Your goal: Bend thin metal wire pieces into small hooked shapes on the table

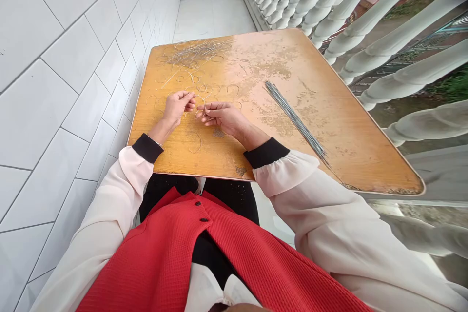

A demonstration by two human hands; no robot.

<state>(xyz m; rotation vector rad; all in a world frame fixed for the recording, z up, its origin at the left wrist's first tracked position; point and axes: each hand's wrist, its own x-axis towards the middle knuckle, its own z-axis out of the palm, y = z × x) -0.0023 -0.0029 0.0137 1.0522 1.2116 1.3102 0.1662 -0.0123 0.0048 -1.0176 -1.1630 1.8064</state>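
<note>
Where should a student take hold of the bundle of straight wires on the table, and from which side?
Probably around the middle of the bundle of straight wires, from above on the right hand's side. It is long and thin, lying flat and diagonal on the wooden tabletop, so a central pinch should balance it; its near end reaches the right sleeve.

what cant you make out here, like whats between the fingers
Head view:
- Anything held by the left hand or right hand: their fingers cover it.
- Single strands in the tangled wire pile: too fine to follow.
- Near end of the straight wire bundle: hidden by the right sleeve.
</note>
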